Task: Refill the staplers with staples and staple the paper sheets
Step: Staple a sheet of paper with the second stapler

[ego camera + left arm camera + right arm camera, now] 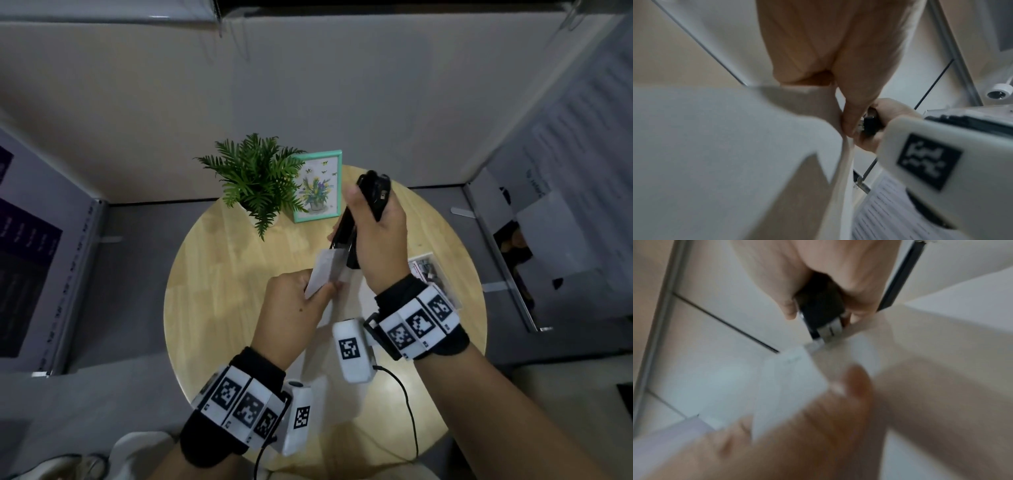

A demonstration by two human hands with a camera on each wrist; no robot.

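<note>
right hand (375, 240) grips black stapler (371, 195) | left hand (291, 308) pinches paper sheets (323, 272)

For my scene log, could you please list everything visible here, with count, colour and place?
stapler: one, black, held above the table, nose at the paper's corner
paper sheets: white, count unclear, held over the table's middle
table: one, round, light wood, centre
potted plant: one, green, table's far side
picture frame: one, teal, upright beside the plant
small box: one, clear, contents unclear, table's right side behind the right wrist
wrist cameras: two, white, with black-and-white marker bands
left hand: pinches the paper sheets
right hand: grips the stapler
</note>
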